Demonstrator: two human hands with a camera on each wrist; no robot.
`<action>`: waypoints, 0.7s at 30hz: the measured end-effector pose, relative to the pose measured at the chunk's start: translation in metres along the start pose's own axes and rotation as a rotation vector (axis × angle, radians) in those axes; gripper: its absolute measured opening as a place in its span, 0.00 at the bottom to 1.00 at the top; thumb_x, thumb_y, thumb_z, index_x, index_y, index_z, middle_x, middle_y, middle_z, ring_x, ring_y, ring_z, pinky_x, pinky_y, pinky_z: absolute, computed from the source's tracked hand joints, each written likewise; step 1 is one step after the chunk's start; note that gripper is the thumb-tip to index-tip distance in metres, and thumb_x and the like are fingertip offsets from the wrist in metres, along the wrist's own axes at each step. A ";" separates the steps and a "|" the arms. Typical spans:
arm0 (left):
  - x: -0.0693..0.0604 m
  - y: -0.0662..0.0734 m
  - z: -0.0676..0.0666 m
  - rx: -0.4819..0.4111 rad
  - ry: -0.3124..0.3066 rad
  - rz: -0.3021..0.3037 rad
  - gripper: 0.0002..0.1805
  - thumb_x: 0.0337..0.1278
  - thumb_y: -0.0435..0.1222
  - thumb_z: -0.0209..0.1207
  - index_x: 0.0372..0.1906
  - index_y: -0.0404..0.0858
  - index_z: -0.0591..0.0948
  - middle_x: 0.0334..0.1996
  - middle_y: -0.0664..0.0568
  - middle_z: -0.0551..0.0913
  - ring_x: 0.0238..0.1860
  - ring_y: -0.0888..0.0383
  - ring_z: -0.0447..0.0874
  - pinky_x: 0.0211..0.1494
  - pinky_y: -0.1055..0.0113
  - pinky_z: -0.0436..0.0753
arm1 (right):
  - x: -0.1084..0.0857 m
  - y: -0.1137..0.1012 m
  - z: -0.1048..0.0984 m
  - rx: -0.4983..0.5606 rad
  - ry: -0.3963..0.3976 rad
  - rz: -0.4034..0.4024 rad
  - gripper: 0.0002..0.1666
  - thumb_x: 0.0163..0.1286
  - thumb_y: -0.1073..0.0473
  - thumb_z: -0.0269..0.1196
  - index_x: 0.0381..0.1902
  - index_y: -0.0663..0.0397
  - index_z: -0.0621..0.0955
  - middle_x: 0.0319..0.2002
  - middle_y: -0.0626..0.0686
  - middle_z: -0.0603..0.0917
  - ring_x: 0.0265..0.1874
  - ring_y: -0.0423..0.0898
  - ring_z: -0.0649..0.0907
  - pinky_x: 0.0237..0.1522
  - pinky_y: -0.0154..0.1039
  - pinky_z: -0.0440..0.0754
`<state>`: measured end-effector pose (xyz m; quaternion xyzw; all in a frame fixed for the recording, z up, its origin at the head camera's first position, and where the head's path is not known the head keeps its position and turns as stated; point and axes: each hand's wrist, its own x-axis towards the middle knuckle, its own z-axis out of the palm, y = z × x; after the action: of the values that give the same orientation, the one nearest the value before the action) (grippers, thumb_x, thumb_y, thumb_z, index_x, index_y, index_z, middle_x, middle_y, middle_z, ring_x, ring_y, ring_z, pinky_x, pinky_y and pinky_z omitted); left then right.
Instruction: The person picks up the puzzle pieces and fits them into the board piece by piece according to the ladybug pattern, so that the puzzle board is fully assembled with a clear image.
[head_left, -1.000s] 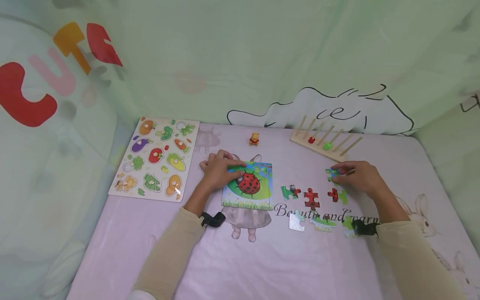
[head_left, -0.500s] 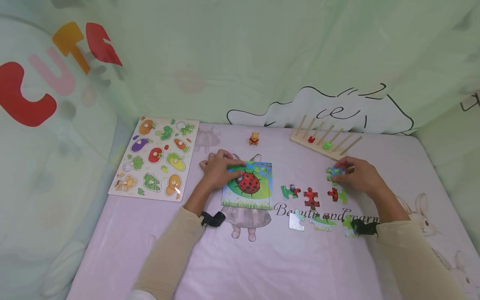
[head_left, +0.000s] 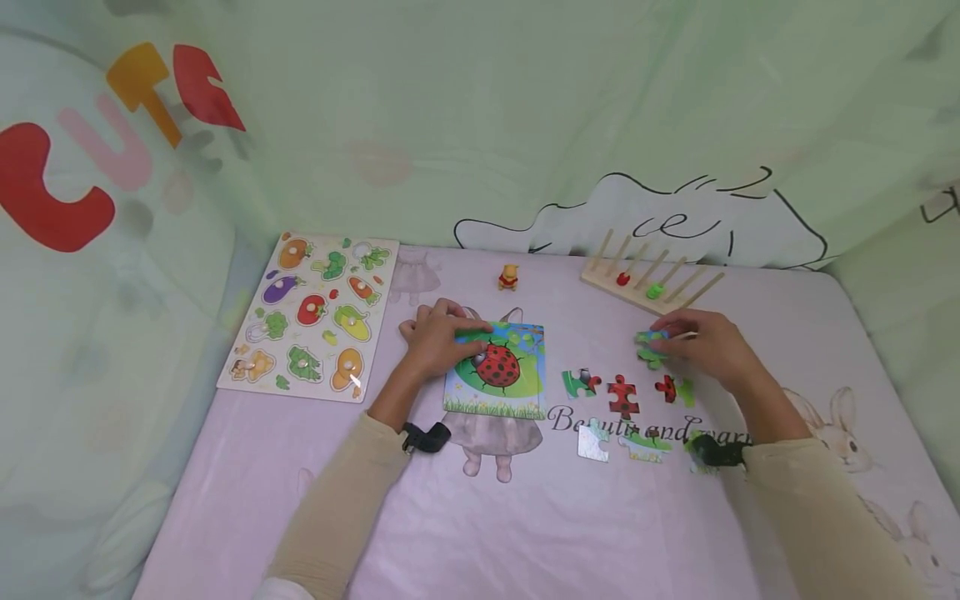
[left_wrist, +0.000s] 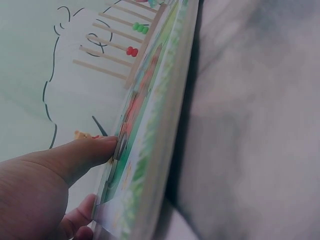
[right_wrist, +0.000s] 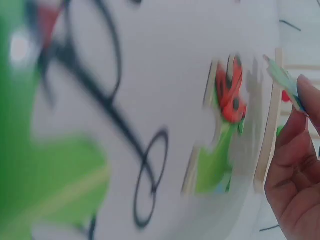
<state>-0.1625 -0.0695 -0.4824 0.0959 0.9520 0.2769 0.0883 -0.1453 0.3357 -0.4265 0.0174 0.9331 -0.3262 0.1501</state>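
The ladybird puzzle [head_left: 498,367] lies between the two hands, its board at the left one and its loose pieces nearer the right, all on a pale pink cloth [head_left: 555,525] spread beneath both arms. Left of the left hand lies a vegetable board [head_left: 307,335] with knobbed pictures. Just beyond the right hand is a wooden peg rack [head_left: 637,298].

The square picture board [head_left: 517,390] shows a red, black-spotted ladybird on a green oval, with blue and leaves along the far edge and grass along the near one. The left hand [head_left: 437,340] rests at its left side, thumb and forefinger laid on it. The right hand [head_left: 708,346] pinches a tilted blue-green piece [head_left: 649,350].

Nearer the person than that grip lie a grassy piece [head_left: 647,448], a shiny pale piece [head_left: 593,442], a red spotted piece [head_left: 622,397], a red-and-green piece [head_left: 667,389] and a head piece [head_left: 577,383]; another green piece [head_left: 697,446] is partly hidden by the right wrist's black band [head_left: 722,453].

Beyond and between the hands stands a small yellow bear figure [head_left: 508,277]. Smallest, on the rack, are red beads [head_left: 623,279] and green beads [head_left: 656,291].
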 end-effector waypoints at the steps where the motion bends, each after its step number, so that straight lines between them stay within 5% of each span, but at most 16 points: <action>1: 0.000 0.000 0.000 0.001 0.000 0.000 0.17 0.59 0.55 0.68 0.55 0.68 0.86 0.57 0.53 0.73 0.55 0.46 0.64 0.54 0.41 0.58 | 0.000 -0.002 0.001 0.013 -0.008 -0.008 0.24 0.70 0.47 0.69 0.57 0.54 0.82 0.53 0.60 0.81 0.50 0.54 0.77 0.40 0.33 0.78; 21: 0.000 -0.001 0.000 -0.014 -0.001 0.007 0.17 0.59 0.55 0.68 0.54 0.67 0.87 0.58 0.53 0.73 0.55 0.46 0.64 0.55 0.41 0.57 | 0.018 -0.060 0.040 0.143 -0.112 -0.057 0.21 0.71 0.50 0.68 0.57 0.51 0.83 0.50 0.58 0.81 0.43 0.52 0.84 0.42 0.31 0.83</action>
<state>-0.1630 -0.0699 -0.4825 0.0987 0.9497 0.2838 0.0883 -0.1594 0.2627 -0.4245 -0.0166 0.8976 -0.3968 0.1913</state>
